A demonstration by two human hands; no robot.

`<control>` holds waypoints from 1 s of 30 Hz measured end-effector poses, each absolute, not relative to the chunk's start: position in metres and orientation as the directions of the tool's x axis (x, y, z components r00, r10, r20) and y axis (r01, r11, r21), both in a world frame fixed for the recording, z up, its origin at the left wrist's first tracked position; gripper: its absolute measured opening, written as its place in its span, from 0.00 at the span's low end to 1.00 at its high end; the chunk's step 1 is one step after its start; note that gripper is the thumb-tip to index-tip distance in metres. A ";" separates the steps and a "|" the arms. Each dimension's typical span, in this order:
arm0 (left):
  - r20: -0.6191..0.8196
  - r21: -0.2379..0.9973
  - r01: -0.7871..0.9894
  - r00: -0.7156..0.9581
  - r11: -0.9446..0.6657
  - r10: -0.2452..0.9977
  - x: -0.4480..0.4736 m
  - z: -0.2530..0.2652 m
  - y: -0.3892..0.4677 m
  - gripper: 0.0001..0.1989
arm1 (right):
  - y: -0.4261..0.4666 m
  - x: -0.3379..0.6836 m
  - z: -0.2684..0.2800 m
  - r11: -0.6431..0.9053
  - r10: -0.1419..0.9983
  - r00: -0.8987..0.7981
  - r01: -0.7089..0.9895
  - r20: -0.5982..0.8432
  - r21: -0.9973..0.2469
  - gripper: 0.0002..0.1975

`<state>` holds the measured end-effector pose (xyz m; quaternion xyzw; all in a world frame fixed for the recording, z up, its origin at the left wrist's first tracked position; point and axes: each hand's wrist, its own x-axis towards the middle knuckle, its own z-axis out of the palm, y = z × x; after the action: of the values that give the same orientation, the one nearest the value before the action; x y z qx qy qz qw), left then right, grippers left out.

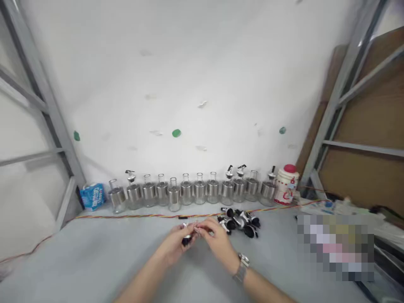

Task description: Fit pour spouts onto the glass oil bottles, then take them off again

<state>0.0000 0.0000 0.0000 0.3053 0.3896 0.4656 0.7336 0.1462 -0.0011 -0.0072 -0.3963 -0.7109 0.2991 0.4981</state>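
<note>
My left hand [176, 243] is closed around a bottle pourer [187, 240], whose black end shows below the fingers. Beside it, the fingertips of my right hand [216, 240] pinch together at the left fingers; what they grip is too small and blurred to make out. A heap of loose black and silver bottle pourers [240, 222] lies just right of my right hand. Behind both hands stands a row of glass bottles with metal bands [200, 190]. Several have pourers in their necks, such as the bottle [134, 193] near the left end; others have bare necks.
A small black piece [182, 217] lies by the red and yellow twisted wire [126, 216] crossing the grey table [104, 261]. A blue packet [92, 196] stands at the far left, a white and red container [285, 185] at the right. Plastic bags [347, 208] clutter the right side.
</note>
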 end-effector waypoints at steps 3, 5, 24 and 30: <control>-0.298 0.809 -0.436 0.273 0.394 0.915 0.000 0.002 0.000 0.07 | -0.001 0.146 -0.006 0.533 0.846 -0.208 0.293 0.491 -0.794 0.05; -0.306 0.808 -0.427 0.282 0.405 0.909 -0.001 0.004 0.000 0.08 | 0.000 0.147 -0.006 0.560 0.828 -0.234 0.316 0.509 -0.766 0.05; -0.228 0.920 -0.245 0.306 0.307 0.925 -0.003 0.018 -0.004 0.18 | 0.015 0.157 -0.007 0.382 0.924 -0.023 0.086 0.381 -0.920 0.07; -0.270 0.931 -0.180 0.248 0.318 0.930 0.001 0.010 -0.004 0.19 | 0.021 0.160 -0.006 0.145 0.989 0.003 -0.269 0.150 -0.952 0.14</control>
<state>0.0011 -0.0044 0.0103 0.4132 0.4536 0.4123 0.6734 0.1599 0.0212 -0.0060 -0.3845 -0.4677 0.5288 0.5948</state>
